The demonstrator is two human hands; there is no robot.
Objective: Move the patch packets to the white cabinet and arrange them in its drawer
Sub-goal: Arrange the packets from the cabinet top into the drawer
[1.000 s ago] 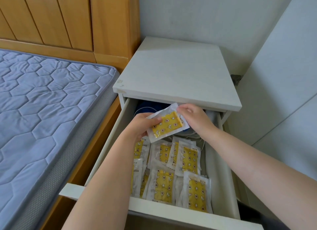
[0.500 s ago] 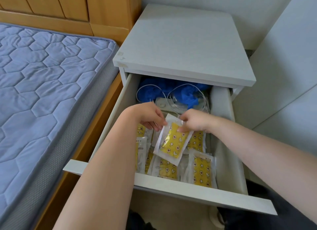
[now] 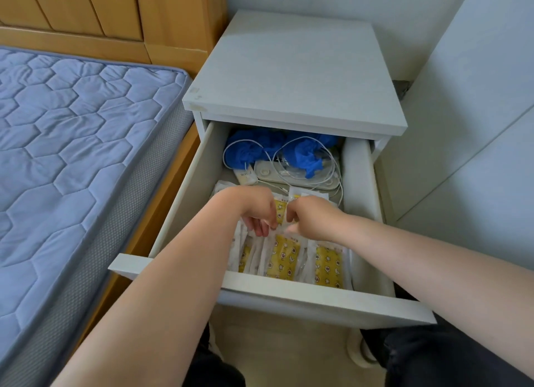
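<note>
Left hand point(image 3: 254, 210): seen at the centre of the frame, inside the drawer, with fingers curled down and pinched on the left edge of the held packet.
Right hand point(image 3: 312, 219): placed just right of it, with fingers curled on the same packet's right edge.
Held packet point(image 3: 279, 211): a white sachet with a yellow patch, kept between the two hands. Whether it touches the packets below cannot be told.
Patch packets point(image 3: 284, 256): laid overlapping in the drawer's near half, against its front wall.
Drawer point(image 3: 318, 303): pulled out of the white cabinet point(image 3: 294, 68), lower centre.
Blue fabric point(image 3: 251, 152): bunched at the drawer's rear, crossed by a white cable point(image 3: 323, 167).
Mattress point(image 3: 72, 126): seen at the left.
</note>
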